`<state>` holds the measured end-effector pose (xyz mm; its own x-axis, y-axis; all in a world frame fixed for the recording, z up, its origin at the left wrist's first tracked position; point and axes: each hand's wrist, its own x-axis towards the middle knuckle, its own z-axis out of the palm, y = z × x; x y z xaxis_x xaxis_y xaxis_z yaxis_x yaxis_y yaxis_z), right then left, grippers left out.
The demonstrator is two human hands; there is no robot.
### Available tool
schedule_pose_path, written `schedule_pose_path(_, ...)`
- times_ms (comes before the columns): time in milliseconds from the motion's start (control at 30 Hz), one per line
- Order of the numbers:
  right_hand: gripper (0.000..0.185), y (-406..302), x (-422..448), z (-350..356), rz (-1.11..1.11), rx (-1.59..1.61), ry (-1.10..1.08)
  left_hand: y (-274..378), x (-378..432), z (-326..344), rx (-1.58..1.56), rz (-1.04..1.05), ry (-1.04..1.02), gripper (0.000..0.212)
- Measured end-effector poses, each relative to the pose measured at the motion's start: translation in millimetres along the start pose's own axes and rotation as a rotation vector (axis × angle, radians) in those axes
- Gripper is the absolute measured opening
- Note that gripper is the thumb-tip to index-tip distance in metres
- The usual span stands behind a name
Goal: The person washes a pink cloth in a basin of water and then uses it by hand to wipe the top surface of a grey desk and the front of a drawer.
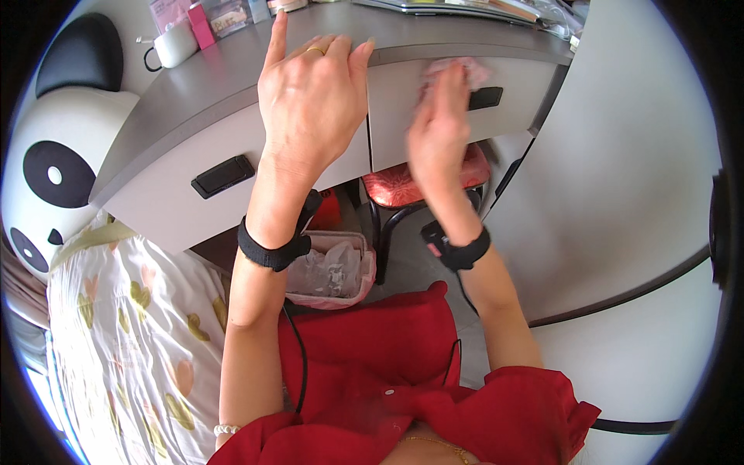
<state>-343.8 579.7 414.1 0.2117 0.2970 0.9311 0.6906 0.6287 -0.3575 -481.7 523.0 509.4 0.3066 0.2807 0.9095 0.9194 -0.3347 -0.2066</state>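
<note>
My left hand rests over the front edge of the grey desktop, its fingers spread and a gold ring on one of them. Nothing shows in its grasp, though the palm is hidden. Blurred by motion, my right hand presses a crumpled pink cloth against the white front of the right drawer. The cloth lies just above that drawer's black handle, partly covered by my fingers. To the left, below my left hand, is the left drawer with its own black handle.
Under the desk stand a lined waste bin and a stool with a red seat. A white cup and small boxes sit at the desktop's back left, a laptop at the back. A panda-shaped headboard and a bed cover border the left.
</note>
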Motion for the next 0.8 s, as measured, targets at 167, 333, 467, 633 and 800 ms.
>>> schedule_pose_path(167, 0.048, -43, -17, 5, -0.275, 0.152, -0.139, -3, -1, 5, -0.033, -0.017, 0.031, 0.024)
schedule_pose_path(333, 0.049, -3, 0, -12, -0.352, 0.072, -0.138, -3, 0, 7, -0.033, -0.015, 0.085, 0.024)
schedule_pose_path(467, 0.052, 49, 20, -40, -0.300, -0.046, -0.128, 2, 2, 5, -0.027, -0.030, 0.055, 0.024)
schedule_pose_path(633, 0.042, 105, 46, -58, 0.006, -0.020, -0.034, -1, 0, 3, -0.005, -0.017, 0.046, 0.024)
schedule_pose_path(800, 0.032, 193, 84, -72, 0.215, -0.205, 0.116, 3, 3, 2, -0.034, -0.025, 0.018, 0.022)
